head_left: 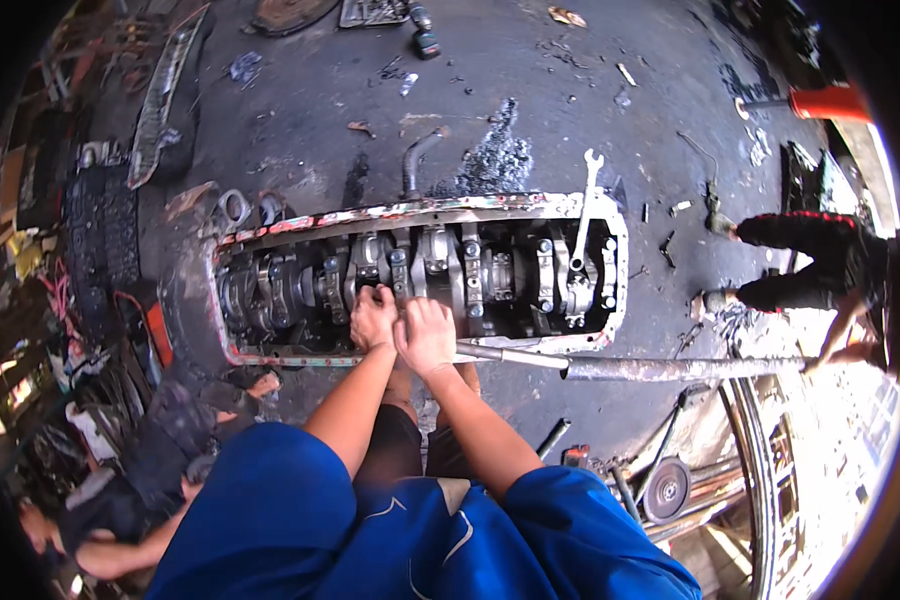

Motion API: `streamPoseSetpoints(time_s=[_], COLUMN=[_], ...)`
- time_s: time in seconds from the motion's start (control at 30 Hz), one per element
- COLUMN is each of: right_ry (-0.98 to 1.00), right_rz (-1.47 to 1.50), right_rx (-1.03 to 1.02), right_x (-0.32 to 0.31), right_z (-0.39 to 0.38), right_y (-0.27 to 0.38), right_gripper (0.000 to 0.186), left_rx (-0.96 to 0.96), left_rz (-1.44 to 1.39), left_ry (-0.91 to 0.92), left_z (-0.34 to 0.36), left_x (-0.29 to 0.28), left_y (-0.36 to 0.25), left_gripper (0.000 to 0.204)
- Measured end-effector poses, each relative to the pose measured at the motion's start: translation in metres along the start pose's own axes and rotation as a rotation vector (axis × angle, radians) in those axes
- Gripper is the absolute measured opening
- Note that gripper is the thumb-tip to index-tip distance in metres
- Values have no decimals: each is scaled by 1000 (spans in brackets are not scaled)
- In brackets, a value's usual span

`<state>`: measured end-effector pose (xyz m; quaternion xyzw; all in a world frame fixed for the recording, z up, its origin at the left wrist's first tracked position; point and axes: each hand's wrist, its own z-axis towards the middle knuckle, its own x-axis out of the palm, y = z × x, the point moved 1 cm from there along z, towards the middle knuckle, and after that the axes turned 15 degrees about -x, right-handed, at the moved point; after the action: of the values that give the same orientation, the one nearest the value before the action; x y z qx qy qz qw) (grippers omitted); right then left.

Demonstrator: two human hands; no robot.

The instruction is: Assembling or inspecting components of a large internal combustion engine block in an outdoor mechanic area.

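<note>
An open engine block [606,225] with a grimy, red-flecked rim lies across the middle of the head view, its crankshaft [435,250] and bolted caps exposed. My left hand [373,318] is curled low among the middle caps; what its fingers grip is hidden. Close beside it, my right hand [425,335] is closed over the near end of a long steel bar [510,354], which runs rightward into a thicker pipe [670,369]. A silver wrench [588,190] rests at the block's right end, reaching past the far rim.
A standing person [810,260] at the right has a hand near the pipe's far end. Another person [150,480] is low at the lower left. A cordless tool [425,40], a bent hose [420,150], a red cylinder [825,103], a pulley [667,490] and scattered parts lie on the dark floor [300,120].
</note>
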<state>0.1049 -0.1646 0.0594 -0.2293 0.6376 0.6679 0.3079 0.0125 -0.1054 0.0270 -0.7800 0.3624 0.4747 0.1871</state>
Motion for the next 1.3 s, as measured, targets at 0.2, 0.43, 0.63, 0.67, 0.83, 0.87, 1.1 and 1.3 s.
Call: streamPoseSetpoints(time_s=[0.2,0.43,0.63,0.67,0.83,0.87,1.1,1.3], right_ry=[51,68,78,98,61,71,123,139], right_rz=[-46,-61,-77,-72,-12,-3,-43,-24], right_rx=[3,-13,-36,-32,-147,-165,-211,-199], right_x=[12,19,2,-2,8,8,-2,2], right_z=[5,5,11,14,16,15,19,24], right_y=[-2,-3,-5,-1,-2,-5,-9,-2], right_gripper=[27,28,23,21,21,22,24,23], left_rx=[13,41,42,19,-94,-103,-151,-135], left_rz=[-26,-69,-72,-26,-50,-60,-158,-116], left_ry=[36,-8,27,30,91,92,108,84], left_z=[5,9,6,8,18,14,7,15], left_x=[-2,0,5,5,2,0,-4,-4], left_y=[-4,-1,-4,-3,9,6,-2,5], left_gripper=[41,42,45,45,52,55,53,52])
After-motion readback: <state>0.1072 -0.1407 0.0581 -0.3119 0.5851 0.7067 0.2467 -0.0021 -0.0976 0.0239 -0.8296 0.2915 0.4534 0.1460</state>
